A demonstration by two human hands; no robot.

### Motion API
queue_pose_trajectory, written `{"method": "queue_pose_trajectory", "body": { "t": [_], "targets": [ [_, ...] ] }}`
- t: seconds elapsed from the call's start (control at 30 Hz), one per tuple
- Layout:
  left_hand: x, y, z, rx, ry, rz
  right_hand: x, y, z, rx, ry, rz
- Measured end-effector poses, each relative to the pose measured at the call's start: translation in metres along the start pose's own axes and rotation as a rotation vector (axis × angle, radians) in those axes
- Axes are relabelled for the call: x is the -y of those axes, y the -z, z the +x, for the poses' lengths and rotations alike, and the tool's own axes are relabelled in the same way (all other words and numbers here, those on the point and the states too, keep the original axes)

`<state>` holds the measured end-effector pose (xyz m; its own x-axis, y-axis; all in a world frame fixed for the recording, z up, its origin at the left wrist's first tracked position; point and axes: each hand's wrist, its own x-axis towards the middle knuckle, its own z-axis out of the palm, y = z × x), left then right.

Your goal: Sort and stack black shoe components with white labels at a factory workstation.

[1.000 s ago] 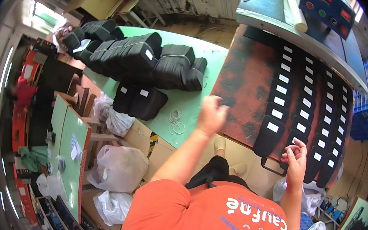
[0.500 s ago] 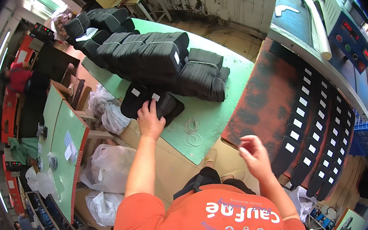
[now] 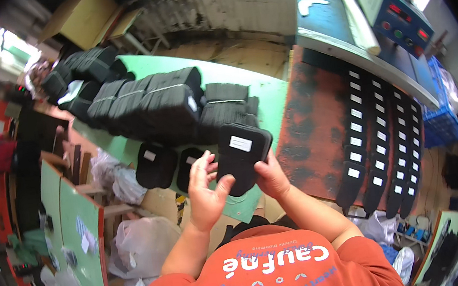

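In front of my chest is a small stack of black rounded pads with a white label near its upper end, tilted toward me. My right hand grips its right edge, thumb on the near face and fingers hidden behind. My left hand is open at its left side, fingers spread; whether it touches the stack I cannot tell. Just beyond that hand, a labelled black pad and another black pad, partly hidden, lie on the green table.
Tied bundles of black pads line the table. To the right, a reddish-brown board carries overlapping rows of labelled black pads. Behind it stands a machine with a control box. A blue crate and plastic bags flank the area.
My left hand has come off the pads on the table and moved right and nearer. My right hand has moved in from the right and now grips a raised stack of black pads.
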<state>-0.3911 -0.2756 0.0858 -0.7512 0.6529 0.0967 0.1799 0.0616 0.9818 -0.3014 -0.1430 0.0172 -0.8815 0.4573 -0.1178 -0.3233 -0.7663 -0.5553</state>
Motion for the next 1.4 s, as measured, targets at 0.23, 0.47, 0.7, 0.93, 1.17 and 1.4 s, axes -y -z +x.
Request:
{"method": "queue_pose_trajectory", "body": {
  "t": [0.23, 0.47, 0.7, 0.93, 1.17, 1.4],
  "targets": [
    [-0.002, -0.099, 0.050, 0.131, -0.515, 0.313, 0.072, 0.046, -0.038, -0.122, 0.249, -0.031],
    [0.025, -0.214, 0.108, 0.267, 0.125, -0.219, 0.138, 0.118, -0.085, -0.296, 0.322, 0.235],
    [0.092, -0.317, 0.249, 0.189, 0.088, 0.122, 0.187, 0.136, -0.097, -0.205, 0.333, 0.461],
    [0.072, -0.322, 0.245, 0.138, -0.354, 0.688, 0.202, 0.137, -0.073, -0.500, 0.394, 0.227],
    [0.024, -0.305, 0.158, 0.516, 0.103, -0.036, 0.202, 0.146, -0.056, -0.601, 0.383, 0.150],
    [0.073, -0.313, 0.263, 0.293, 0.208, 0.051, 0.209, 0.139, -0.065, -0.463, 0.383, 0.240]
  ]
}}
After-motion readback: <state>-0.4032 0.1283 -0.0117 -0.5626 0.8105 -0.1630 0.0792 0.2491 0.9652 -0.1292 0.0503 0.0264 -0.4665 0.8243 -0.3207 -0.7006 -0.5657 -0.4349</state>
